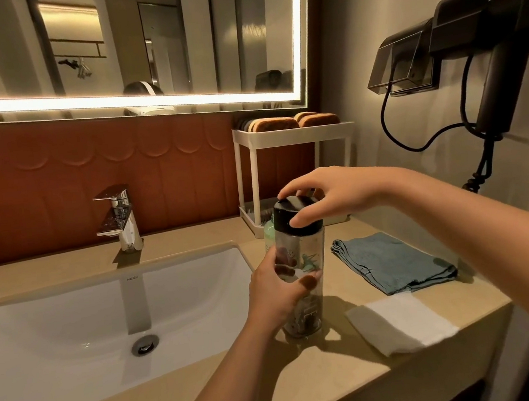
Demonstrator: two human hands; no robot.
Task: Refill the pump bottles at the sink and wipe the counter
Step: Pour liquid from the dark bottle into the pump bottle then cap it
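While the left hand [276, 293] wraps its curled fingers round the middle of the clear plastic bottle [304, 255], thumb laid across the front, the right hand [334, 193] comes over the top and pinches the black screw cap [294, 213], thumb on the near rim and fingertips spread along the far edge. The bottle is upright, its base down on the beige counter [195, 237], just right of the white sink basin [75, 334]. Tucked right behind it is a pale green bottle [269, 232], mostly hidden. To the right on the counter lies a folded blue cloth [390, 262], and nearer the edge a folded white cloth [400, 323]. Further back stands a white two-tier rack [292, 133] with brown sponges [273, 124] on top. A chrome faucet [121, 215] sits behind the basin, and a black hair dryer [495, 45] hangs on the right wall.
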